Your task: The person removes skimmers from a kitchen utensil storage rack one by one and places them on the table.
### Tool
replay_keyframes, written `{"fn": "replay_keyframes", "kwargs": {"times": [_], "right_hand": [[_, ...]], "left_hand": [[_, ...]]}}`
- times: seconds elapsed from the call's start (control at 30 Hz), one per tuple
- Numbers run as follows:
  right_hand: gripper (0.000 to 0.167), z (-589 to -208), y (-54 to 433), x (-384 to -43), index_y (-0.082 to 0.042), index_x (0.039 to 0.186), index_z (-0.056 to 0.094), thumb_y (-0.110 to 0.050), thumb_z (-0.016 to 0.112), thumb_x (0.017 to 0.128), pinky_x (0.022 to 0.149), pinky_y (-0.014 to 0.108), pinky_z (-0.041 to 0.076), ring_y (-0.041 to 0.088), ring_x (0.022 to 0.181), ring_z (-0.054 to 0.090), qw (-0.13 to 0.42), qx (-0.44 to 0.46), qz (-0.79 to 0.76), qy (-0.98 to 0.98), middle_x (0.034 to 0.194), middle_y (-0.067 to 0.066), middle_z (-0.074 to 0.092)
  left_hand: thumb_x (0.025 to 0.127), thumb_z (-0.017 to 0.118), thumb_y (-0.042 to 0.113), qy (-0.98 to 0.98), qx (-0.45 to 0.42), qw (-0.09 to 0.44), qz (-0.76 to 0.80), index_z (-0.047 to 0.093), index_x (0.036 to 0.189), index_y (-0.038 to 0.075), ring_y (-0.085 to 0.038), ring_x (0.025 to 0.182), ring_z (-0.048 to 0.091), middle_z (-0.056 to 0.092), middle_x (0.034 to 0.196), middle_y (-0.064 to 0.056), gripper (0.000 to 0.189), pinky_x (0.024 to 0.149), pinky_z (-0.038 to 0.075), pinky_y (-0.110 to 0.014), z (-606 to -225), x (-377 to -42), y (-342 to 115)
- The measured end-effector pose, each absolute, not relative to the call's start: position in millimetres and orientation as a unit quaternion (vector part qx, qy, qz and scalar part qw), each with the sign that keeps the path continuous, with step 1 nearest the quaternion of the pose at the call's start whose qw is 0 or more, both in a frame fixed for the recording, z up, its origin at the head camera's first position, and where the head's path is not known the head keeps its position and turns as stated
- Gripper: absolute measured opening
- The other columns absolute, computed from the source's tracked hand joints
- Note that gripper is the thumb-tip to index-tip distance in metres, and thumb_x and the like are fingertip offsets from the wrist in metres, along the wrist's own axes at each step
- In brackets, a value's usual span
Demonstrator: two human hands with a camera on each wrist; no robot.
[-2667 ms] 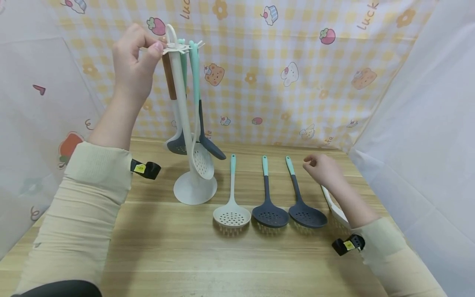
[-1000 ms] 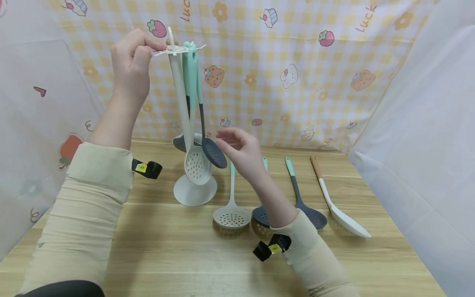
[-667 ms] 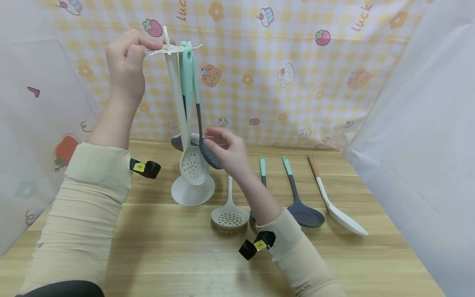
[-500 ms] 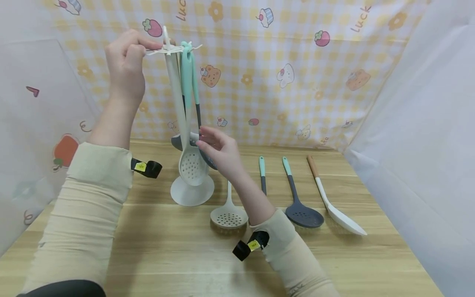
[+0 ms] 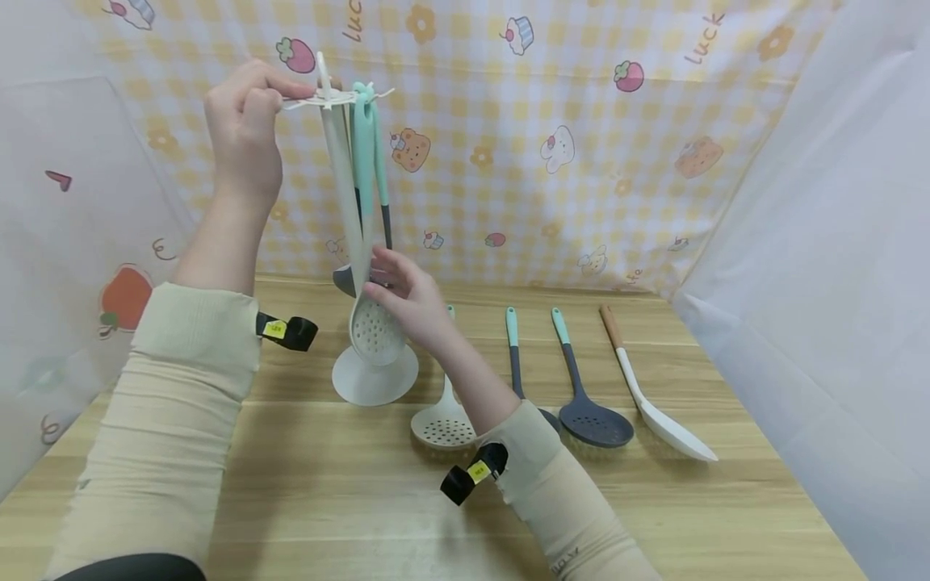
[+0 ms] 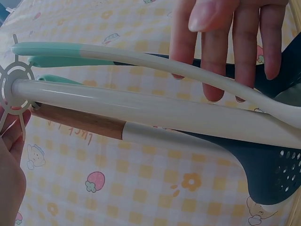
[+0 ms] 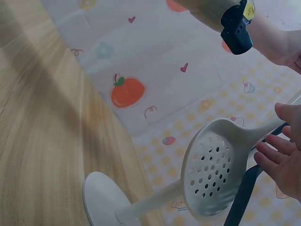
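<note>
My left hand grips the hooked top ring of a white utensil rack. On the rack's near side hangs a white skimmer with a mint handle, its holed bowl low over the round base. Around the neck of this skimmer, my right hand has its fingers extended behind and its thumb in front; contact is hard to tell. Dark-headed utensils with mint handles hang behind, partly hidden by my right hand. The left wrist view shows a hanging wooden-handled white utensil and a dark holed head.
On the wooden table lie a white skimmer, a dark skimmer partly behind my right arm, another dark skimmer and a wooden-handled white utensil. A patterned cloth stands behind.
My right hand has come left from the wooden-handled utensil on the table to the hanging white skimmer. The rack's top and hanging utensils have turned; my left hand stays at the top.
</note>
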State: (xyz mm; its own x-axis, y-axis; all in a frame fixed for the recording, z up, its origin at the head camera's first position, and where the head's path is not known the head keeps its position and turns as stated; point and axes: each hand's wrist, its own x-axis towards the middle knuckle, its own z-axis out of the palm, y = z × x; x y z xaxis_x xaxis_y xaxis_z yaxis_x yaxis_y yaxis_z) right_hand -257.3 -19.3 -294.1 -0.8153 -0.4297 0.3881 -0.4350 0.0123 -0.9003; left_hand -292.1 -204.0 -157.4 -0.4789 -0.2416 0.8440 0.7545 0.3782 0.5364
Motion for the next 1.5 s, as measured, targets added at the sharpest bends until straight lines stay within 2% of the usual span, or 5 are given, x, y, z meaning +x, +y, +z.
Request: {"fn": "replay_keyframes", "kwargs": {"times": [0.33,0.57,1.0,1.2,1.5], "right_hand": [[0.036,-303,-27,-263,0.0,0.127,0.055,-0.005,0.062,0.092,0.084,0.025,0.048,0.018,0.097,0.062,0.02,0.304,0.63,-0.714,0.111,0.016,0.064],[0.025,-305,-24,-258,0.003,0.116,0.062,-0.006,0.062,0.092,0.077,0.026,0.05,0.014,0.085,0.06,0.055,0.327,0.621,-0.71,0.098,0.011,0.066],[0.031,-304,-15,-245,0.001,0.122,0.059,-0.003,0.062,0.091,0.08,0.026,0.051,0.018,0.09,0.062,0.109,0.345,0.598,-0.715,0.099,0.015,0.065],[0.043,-306,-13,-241,0.002,0.13,0.05,0.001,0.063,0.089,0.078,0.028,0.052,0.026,0.084,0.064,0.165,0.368,0.585,-0.704,0.093,0.017,0.064],[0.046,-300,-11,-232,0.002,0.13,0.049,0.004,0.065,0.087,0.075,0.029,0.052,0.021,0.075,0.063,0.203,0.383,0.578,-0.692,0.088,0.015,0.064]], "left_hand": [[0.084,0.035,0.007,-0.68,-0.188,0.474,-0.527,0.073,0.076,0.011,-0.011,0.08,0.052,0.064,0.077,0.005,0.039,0.079,0.033,-0.022,-158,-291,-205],[0.084,0.034,0.008,-0.688,-0.188,0.473,-0.517,0.072,0.075,0.012,-0.009,0.073,0.045,0.062,0.076,0.006,0.039,0.075,0.03,-0.022,-157,-289,-204],[0.083,0.035,0.009,-0.684,-0.189,0.474,-0.521,0.073,0.075,0.011,-0.009,0.072,0.043,0.06,0.073,0.006,0.039,0.075,0.03,-0.022,-157,-289,-203],[0.083,0.035,0.008,-0.683,-0.189,0.473,-0.523,0.073,0.076,0.011,-0.01,0.072,0.043,0.059,0.072,0.004,0.039,0.075,0.03,-0.022,-158,-289,-203],[0.083,0.034,0.008,-0.684,-0.197,0.474,-0.519,0.072,0.076,0.013,-0.01,0.074,0.048,0.061,0.075,0.006,0.039,0.077,0.031,-0.022,-158,-289,-204]]}}
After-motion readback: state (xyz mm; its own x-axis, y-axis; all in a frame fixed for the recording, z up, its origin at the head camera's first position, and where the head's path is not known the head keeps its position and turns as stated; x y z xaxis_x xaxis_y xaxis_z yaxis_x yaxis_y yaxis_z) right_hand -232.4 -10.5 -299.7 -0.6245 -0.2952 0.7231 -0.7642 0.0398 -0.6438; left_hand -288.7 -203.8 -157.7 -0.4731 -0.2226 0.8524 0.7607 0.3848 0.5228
